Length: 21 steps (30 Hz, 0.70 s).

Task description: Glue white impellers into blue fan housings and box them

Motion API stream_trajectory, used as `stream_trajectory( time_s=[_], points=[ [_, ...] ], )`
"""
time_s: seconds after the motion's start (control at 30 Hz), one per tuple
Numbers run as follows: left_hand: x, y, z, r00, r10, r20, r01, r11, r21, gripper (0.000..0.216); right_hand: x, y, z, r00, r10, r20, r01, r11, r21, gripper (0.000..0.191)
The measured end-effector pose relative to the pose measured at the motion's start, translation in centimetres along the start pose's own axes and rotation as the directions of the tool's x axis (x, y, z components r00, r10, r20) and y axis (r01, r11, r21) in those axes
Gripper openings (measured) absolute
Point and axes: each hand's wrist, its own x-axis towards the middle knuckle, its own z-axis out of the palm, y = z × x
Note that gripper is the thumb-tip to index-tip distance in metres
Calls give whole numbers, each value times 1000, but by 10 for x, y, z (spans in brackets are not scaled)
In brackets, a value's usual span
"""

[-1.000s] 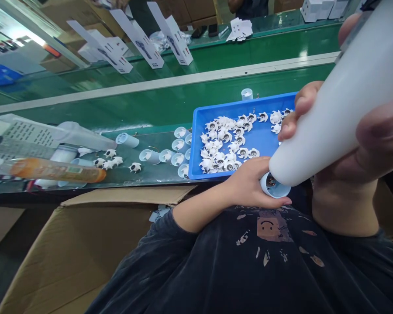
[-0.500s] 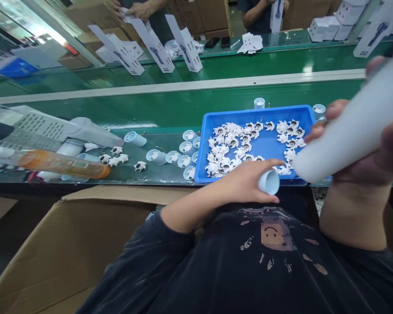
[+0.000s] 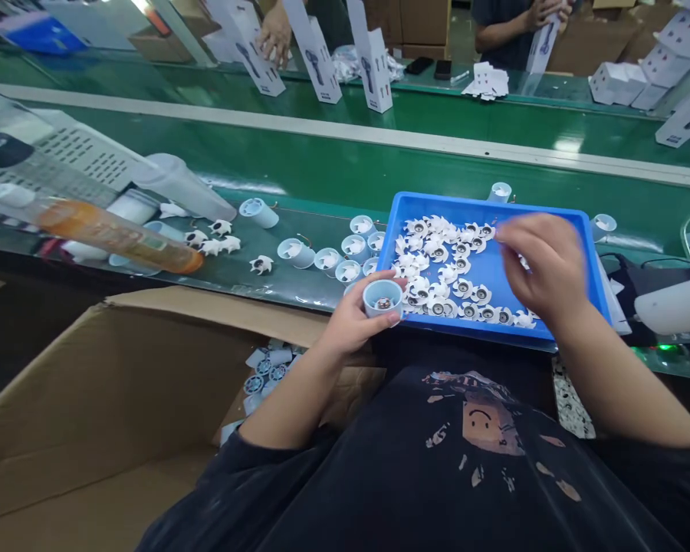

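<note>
My left hand [image 3: 353,318] is wrapped round a light blue plastic cup-shaped motor housing [image 3: 399,290]. Its open end faces up, and metal and copper-coloured parts show inside. Over the blue tray [image 3: 488,331] is my right hand [image 3: 543,264], slightly blurred, its thumb and fingers drawn together in a pinch. Whether anything sits between those fingertips is hidden. White fan impellers [image 3: 437,253] with dark centres lie in the tray, close to the right fingertips. Several more blue housings with white impellers inside [image 3: 355,247] stand left of the tray.
A white cylinder [image 3: 675,305] rests at the right edge. Loose impellers [image 3: 261,264] and an orange-filled bottle [image 3: 120,238] lie on the left. Below is a cardboard box [image 3: 120,399] with blue parts. Across the green bench [image 3: 437,146], two people's hands work near white boxes [image 3: 373,73].
My right hand has let go of the white cylinder and moved left over the tray. My left hand has shifted left and turned the housing so its opening faces up. The view has shifted.
</note>
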Motion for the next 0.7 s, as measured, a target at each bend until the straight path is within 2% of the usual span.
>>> stream_trajectory(
  time_s=[0.07, 0.13, 0.2, 0.27, 0.4, 0.47, 0.6, 0.7],
  points=[
    [3, 0, 8, 998, 41, 48, -41, 999, -14, 79, 37, 3, 25, 970, 83, 228, -64, 994, -87, 28],
    [3, 2, 10, 993, 60, 99, -64, 997, 41, 82, 69, 7, 48, 885, 174, 431, -106, 978, -178, 26],
    [0, 5, 6, 990, 57, 130, -76, 986, 149, 79, 91, 10, 66, 804, 240, 545, -117, 961, -251, 26],
    [-4, 7, 0, 991, 61, 117, -88, 966, 243, 74, 103, 13, 76, 735, 302, 608, -125, 941, -315, 30],
    [-5, 6, -6, 995, 72, 64, -88, 954, 288, 67, 107, 17, 80, 634, 396, 664, -165, 908, -384, 30],
    [-1, 6, -4, 996, 69, 64, -85, 953, 291, 66, 105, 20, 78, 603, 438, 667, -210, 894, -396, 30],
    [13, 8, 3, 991, 55, 123, -91, 948, 305, 67, 95, 20, 78, 597, 525, 607, -334, 850, -407, 32],
    [27, 13, 10, 980, 80, 183, -140, 930, 341, 68, 84, 14, 82, 593, 588, 550, -444, 809, -386, 36]
  ],
)
